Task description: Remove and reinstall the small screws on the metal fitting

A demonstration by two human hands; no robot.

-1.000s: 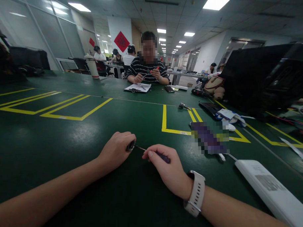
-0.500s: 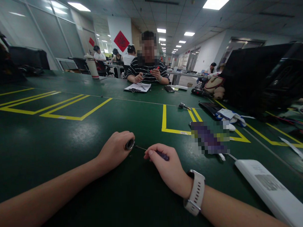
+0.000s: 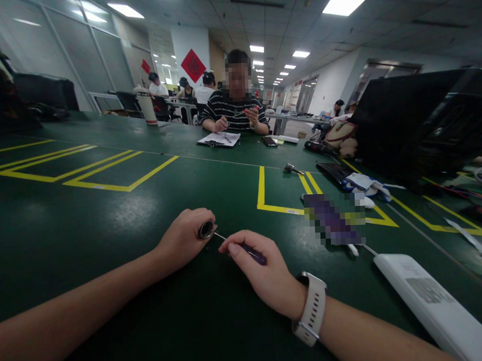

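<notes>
On my feed the L hand rests on the green table, near the middle of the view. Its fingers are curled and clenched on a small round metal part, pinched betw. thumb and forefinger, w/ the round face turned toward the camera. The R hand lies just beside it and grasps a thin screwdriver w/ a dark purple handle. Thumb and forefinger are closed on the front of the handle. The metal shaft points left and up, and its tip meets the round part. If the tip is inside the part or only touching the edge, I cannot tell. One tiny dark speck lies on the table just below the part; it is too small to identify.

A white watch sits on the R wrist. Farther right a long white device lies flat, near the table edge. Yellow tape lines mark boxes on the table top. Across the table, well apart from my hands, a person in a striped shirt sits and holds smth thin in both hands, approx. over a sheet of paper. A black screen stands at far right.
</notes>
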